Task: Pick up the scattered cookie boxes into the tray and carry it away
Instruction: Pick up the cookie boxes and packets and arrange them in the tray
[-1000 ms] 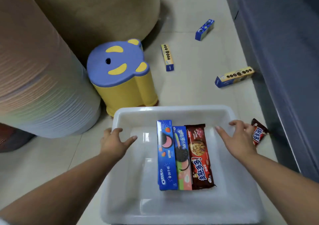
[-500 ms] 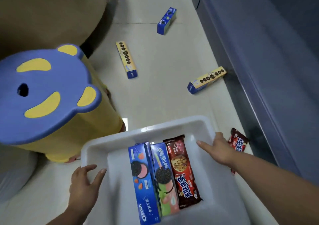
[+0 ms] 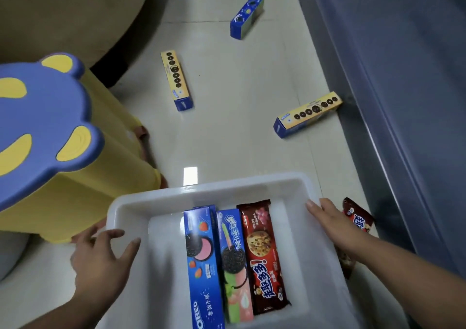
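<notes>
A white plastic tray [image 3: 201, 190] sits on the floor at the bottom centre. Side by side in it lie a blue Oreo box [image 3: 204, 265], a green-and-pink Oreo box [image 3: 234, 265] and a red-brown chocolate-chip cookie packet [image 3: 264, 258]. My left hand [image 3: 100, 260] grips the tray's left rim, fingers spread over the edge. My right hand [image 3: 332, 225] holds the right rim. On the tiles beyond lie a yellow Oreo box [image 3: 176, 79], a second yellow Oreo box [image 3: 307, 113] and a blue box [image 3: 247, 16]. A red cookie packet [image 3: 358, 217] lies just right of my right hand, partly hidden by it.
A yellow stool with a blue bear-shaped top [image 3: 45, 127] stands close to the tray's left. A big brown rounded object [image 3: 63, 8] fills the upper left. A grey furniture front [image 3: 403, 101] runs along the right side.
My view has moved forward and closer, so the stool now sits at the left. The tray has turned slightly. Both hands stay on its rims; my left hand sits further back along the rim.
</notes>
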A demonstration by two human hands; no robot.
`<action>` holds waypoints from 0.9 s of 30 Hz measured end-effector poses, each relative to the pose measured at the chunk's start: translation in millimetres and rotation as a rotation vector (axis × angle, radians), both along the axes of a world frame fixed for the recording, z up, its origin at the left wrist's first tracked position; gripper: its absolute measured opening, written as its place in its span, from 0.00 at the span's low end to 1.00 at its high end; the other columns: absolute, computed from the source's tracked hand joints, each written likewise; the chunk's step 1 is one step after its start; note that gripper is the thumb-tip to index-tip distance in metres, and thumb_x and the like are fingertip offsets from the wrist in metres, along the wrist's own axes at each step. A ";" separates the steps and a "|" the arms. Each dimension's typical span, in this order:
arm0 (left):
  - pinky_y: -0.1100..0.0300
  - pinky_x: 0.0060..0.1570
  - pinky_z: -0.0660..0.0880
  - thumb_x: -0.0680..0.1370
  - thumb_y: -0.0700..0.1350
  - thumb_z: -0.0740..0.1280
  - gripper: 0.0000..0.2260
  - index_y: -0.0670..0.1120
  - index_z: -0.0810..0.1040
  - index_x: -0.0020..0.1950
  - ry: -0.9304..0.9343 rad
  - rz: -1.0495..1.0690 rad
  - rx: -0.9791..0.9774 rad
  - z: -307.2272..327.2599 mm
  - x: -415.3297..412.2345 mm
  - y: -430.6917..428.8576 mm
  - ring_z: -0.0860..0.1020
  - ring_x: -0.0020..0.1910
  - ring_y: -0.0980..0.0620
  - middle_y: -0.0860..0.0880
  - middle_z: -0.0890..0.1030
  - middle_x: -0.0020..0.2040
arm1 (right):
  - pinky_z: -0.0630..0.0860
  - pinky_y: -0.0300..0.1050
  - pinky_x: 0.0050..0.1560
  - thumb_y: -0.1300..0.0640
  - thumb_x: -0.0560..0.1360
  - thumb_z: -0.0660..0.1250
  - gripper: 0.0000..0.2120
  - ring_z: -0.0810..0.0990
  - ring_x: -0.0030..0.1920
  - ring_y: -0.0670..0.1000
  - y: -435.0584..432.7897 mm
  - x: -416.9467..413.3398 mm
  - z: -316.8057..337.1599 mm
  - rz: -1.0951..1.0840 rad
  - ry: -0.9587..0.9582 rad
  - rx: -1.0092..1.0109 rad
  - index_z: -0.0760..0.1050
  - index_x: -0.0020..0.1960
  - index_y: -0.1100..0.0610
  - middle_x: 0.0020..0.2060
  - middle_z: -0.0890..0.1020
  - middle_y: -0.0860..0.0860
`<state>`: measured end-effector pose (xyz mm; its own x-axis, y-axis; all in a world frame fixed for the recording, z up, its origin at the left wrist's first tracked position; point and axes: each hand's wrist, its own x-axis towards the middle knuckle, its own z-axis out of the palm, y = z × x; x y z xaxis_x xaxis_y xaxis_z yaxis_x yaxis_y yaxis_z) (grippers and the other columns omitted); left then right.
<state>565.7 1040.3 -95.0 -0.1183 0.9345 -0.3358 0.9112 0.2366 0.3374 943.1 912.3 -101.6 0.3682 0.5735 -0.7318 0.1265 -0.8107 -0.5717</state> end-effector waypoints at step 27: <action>0.66 0.57 0.62 0.75 0.50 0.68 0.19 0.48 0.71 0.63 -0.400 -0.241 0.080 24.6 120.3 -26.1 0.66 0.60 0.57 0.52 0.73 0.61 | 0.69 0.65 0.62 0.59 0.66 0.74 0.44 0.68 0.63 0.66 -32.4 18.6 36.6 -0.171 -0.673 0.018 0.53 0.74 0.47 0.66 0.65 0.62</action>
<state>686.0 1014.2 -70.4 0.2296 0.9440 -0.2369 0.7315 -0.0068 0.6818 961.7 879.9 -65.0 0.8251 0.4769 -0.3029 0.3297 -0.8418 -0.4274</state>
